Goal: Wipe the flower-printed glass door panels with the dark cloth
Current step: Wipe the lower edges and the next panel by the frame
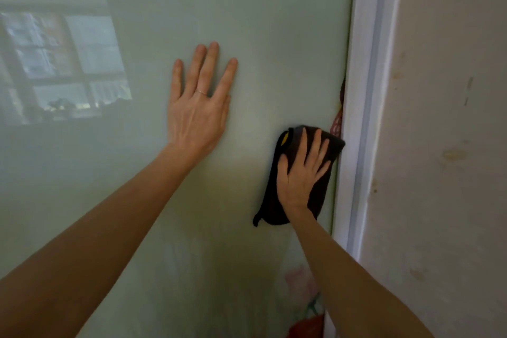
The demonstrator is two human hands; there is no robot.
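While the right hand [300,173] presses the dark cloth [297,177] flat on the glass door panel [247,8] by the white frame [359,118], wiping looks underway, and I cannot tell how much is left. The left hand [199,112] lies flat, fingers spread, on bare glass nearby. The cloth's long side runs up and down, leaning right at the top.

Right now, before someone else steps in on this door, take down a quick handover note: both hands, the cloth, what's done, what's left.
Left hand: open, flat on the glass door panel, holds nothing.
Right hand: open, fingers spread, presses the dark cloth against the glass, right beside the white frame.
Done: wiping is under way at the panel's right edge; how much is already wiped cannot be told.
Left: probably the flower print lower down and the rest of the panel.
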